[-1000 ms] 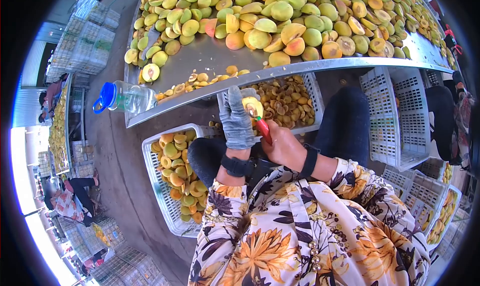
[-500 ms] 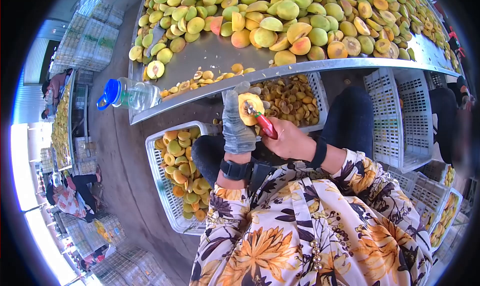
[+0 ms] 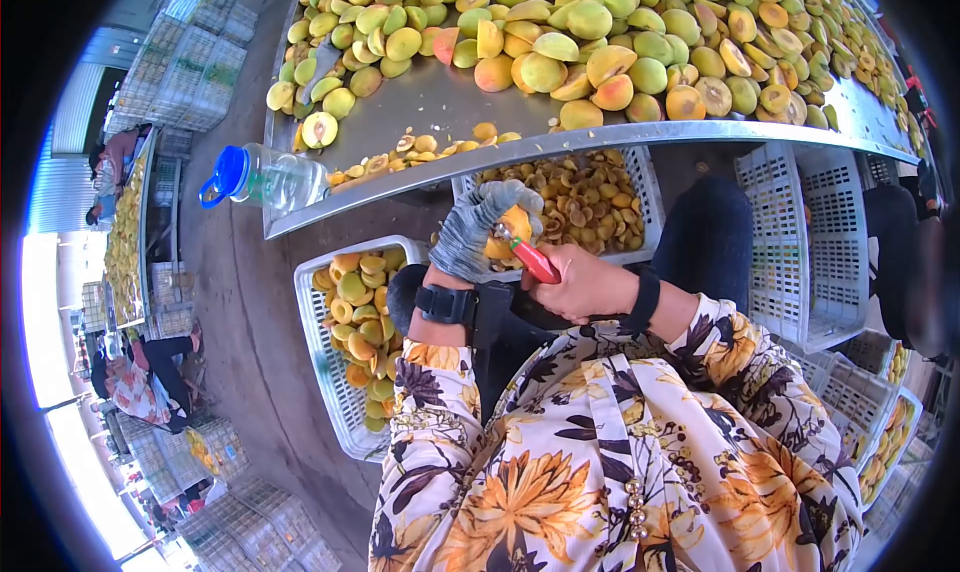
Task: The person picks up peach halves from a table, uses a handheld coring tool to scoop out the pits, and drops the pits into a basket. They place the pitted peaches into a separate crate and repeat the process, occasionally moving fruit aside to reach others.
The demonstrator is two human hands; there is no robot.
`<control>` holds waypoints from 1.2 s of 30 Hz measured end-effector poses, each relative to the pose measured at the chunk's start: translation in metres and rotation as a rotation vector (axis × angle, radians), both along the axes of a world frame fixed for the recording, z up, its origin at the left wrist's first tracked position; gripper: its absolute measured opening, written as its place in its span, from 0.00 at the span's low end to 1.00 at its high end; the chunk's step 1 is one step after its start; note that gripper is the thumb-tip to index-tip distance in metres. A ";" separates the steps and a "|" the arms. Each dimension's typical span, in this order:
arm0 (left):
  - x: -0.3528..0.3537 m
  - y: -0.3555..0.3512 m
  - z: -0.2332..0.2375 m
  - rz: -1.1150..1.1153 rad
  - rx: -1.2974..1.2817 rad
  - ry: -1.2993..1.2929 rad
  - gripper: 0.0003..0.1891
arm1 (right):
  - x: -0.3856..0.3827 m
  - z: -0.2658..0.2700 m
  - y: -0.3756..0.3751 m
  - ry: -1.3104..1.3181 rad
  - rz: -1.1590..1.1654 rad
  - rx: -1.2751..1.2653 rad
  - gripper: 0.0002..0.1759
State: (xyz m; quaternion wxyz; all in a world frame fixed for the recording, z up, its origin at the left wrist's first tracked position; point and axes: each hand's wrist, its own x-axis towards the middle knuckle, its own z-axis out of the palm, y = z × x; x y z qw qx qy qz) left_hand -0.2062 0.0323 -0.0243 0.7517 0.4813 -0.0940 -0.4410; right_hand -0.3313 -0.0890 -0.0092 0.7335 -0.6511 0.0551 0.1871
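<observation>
My left hand (image 3: 468, 234), in a grey glove, is closed around a yellow peach half (image 3: 516, 220), its fingers curled over the far side. My bare right hand (image 3: 592, 282) grips a pitting tool with a red handle (image 3: 536, 261). The tool's metal head touches the cut face of the peach half; its tip is partly hidden. Just beyond both hands, a white crate (image 3: 652, 212) of small brown-orange fruit pieces stands under the table edge. Left of my knee is another white crate (image 3: 318, 377), filled with yellow-green peach halves.
A metal table (image 3: 440, 97) carries a large heap of peach halves (image 3: 590, 22), with small pieces along its near rim. A clear bottle with a blue cap (image 3: 285, 180) lies at its left corner. White crates (image 3: 780, 242) stand at right. Other people (image 3: 145, 382) sit far left.
My left hand has turned and curled its fingers over the peach half, which has tilted. The tool's head stays at the fruit; my right hand has barely moved.
</observation>
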 end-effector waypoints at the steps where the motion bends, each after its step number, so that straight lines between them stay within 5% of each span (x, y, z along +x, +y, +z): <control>1: -0.001 0.001 -0.002 0.001 0.001 0.002 0.17 | 0.001 0.007 -0.002 0.329 0.072 0.246 0.06; 8: -0.008 -0.001 -0.012 0.083 -0.005 -0.051 0.20 | 0.001 0.000 -0.009 0.462 0.168 0.628 0.08; 10: -0.009 -0.004 -0.007 0.140 0.023 0.042 0.25 | 0.001 0.006 -0.007 0.299 0.152 0.151 0.08; 14: -0.001 -0.002 0.005 0.008 0.252 0.044 0.35 | 0.002 -0.013 -0.005 -0.118 0.142 -0.304 0.09; 16: 0.000 -0.001 0.010 0.034 0.154 0.055 0.34 | 0.003 0.009 -0.008 0.227 0.184 0.076 0.09; 18: 0.002 0.001 0.016 0.080 -0.039 0.073 0.33 | 0.004 0.011 -0.007 0.288 0.147 0.279 0.09; 19: 0.001 0.006 0.021 0.048 -0.186 0.173 0.25 | 0.005 0.012 -0.008 0.348 0.102 0.485 0.08; 26: -0.024 -0.003 0.014 0.532 -0.196 0.145 0.24 | 0.006 0.017 0.001 0.329 0.121 0.559 0.08; 29: -0.013 0.006 0.020 0.277 0.024 0.177 0.26 | 0.001 -0.017 0.015 -0.436 -0.077 -0.200 0.05; 33: -0.006 0.001 0.034 0.111 0.165 0.077 0.30 | 0.000 -0.006 0.011 -0.360 -0.019 -0.191 0.05; 35: -0.005 0.001 0.031 0.134 0.164 0.039 0.30 | 0.003 0.015 0.002 0.261 0.135 0.334 0.06; 36: -0.005 0.001 0.028 0.153 0.164 0.002 0.30 | 0.004 0.018 0.000 0.258 0.137 0.336 0.06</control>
